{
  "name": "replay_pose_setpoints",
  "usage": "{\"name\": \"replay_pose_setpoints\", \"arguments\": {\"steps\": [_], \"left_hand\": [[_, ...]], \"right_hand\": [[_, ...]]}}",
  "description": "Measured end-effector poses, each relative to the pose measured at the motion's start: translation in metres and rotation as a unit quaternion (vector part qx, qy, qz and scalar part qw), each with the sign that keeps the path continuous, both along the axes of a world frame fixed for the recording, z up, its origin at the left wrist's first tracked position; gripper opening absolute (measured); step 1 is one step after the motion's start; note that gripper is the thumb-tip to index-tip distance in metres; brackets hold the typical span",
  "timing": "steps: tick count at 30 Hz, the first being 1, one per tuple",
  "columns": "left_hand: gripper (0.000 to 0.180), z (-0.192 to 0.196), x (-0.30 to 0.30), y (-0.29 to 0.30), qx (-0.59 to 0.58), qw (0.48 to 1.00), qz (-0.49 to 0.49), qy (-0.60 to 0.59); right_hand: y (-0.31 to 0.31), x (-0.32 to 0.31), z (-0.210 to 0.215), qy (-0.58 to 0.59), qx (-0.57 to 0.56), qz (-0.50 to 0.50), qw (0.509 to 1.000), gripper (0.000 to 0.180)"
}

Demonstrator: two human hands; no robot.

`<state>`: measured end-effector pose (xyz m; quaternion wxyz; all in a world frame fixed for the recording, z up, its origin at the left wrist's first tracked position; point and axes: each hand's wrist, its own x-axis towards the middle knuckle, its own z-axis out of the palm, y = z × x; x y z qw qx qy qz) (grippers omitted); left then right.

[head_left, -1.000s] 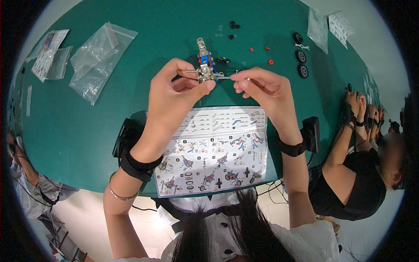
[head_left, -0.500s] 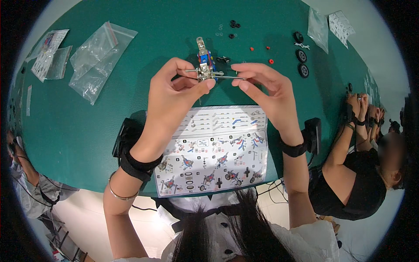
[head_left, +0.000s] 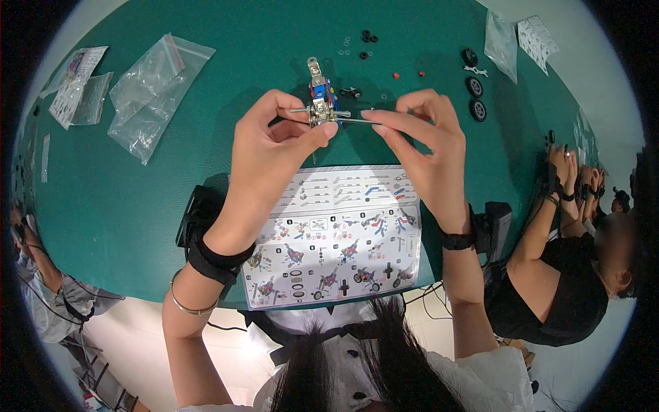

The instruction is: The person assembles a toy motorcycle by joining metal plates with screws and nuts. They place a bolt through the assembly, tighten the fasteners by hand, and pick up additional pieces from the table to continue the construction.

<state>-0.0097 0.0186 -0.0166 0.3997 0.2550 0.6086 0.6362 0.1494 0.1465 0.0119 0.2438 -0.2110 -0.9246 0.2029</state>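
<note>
My left hand (head_left: pixel 278 134) is closed around the lower end of a small metal model (head_left: pixel 320 93) with silver perforated strips and blue and red parts. Thumb and fingers pinch it above the instruction sheet (head_left: pixel 329 240). A thin metal rod (head_left: pixel 358 121) sticks out of the model to the right. My right hand (head_left: pixel 429 134) pinches the rod's free end between thumb and index finger, its other fingers curled. A second, shorter rod end pokes out left of the model near my left fingers. Part of the model is hidden behind my left fingers.
Beyond the model lie small black wheels (head_left: pixel 365 38), clear rings and red pieces (head_left: pixel 396 75). Larger black wheels (head_left: pixel 473 86) and a small wrench (head_left: pixel 475 71) are at right. Plastic bags (head_left: pixel 158 96) lie at left. A co-worker (head_left: pixel 556 275) sits at the right.
My right hand has turned and its fingers have shifted on the rod, its back now covering a red piece. My left hand and the model have barely moved.
</note>
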Motion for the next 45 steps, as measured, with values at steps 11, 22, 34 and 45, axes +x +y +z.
{"name": "replay_pose_setpoints", "arguments": {"steps": [11,22,34,45], "left_hand": [[0.023,0.002,0.001,0.0,-0.002,1.0,0.004,0.001],[0.023,0.0,0.0,0.0,0.0,1.0,-0.002,0.005],[0.024,0.0,0.0,-0.001,0.0,1.0,-0.001,-0.001],[0.024,0.001,0.0,-0.001,-0.005,1.0,-0.002,0.009]], "right_hand": [[0.002,-0.002,-0.009,0.09,-0.219,0.03,0.971,0.017],[0.003,-0.002,-0.014,0.134,-0.342,0.019,0.93,0.014],[0.006,-0.001,-0.012,0.124,-0.446,0.055,0.885,0.017],[0.013,-0.001,-0.014,0.12,-0.298,0.077,0.944,0.01]]}}
